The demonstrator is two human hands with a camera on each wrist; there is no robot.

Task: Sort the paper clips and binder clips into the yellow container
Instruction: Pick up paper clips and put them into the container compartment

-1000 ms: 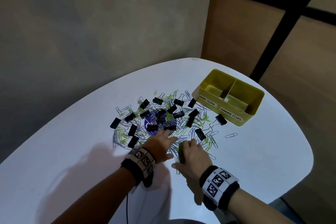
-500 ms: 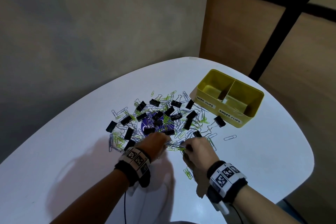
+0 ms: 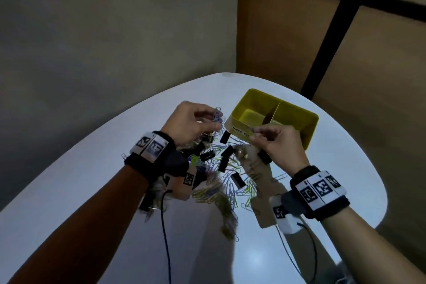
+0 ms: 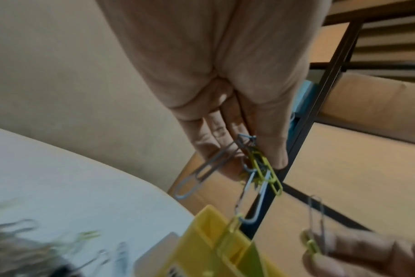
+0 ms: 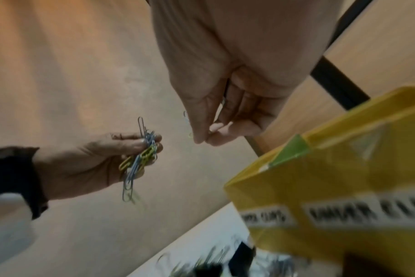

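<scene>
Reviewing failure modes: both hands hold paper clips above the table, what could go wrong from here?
1. The left hand pinches a tangled paper clip bunch; dangling ones might slip from the grip short of the yellow container.
2. The compartments adjoin, so clips could land in the wrong one.
3. The right hand may knock the container.

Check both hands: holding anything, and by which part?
Left hand pinches a bunch of paper clips by their upper ends; the rest dangle. Right hand pinches a couple of paper clips at their lower ends.

Office-like room: white table (image 3: 322, 168), wooden partition panels (image 3: 276, 30).
</scene>
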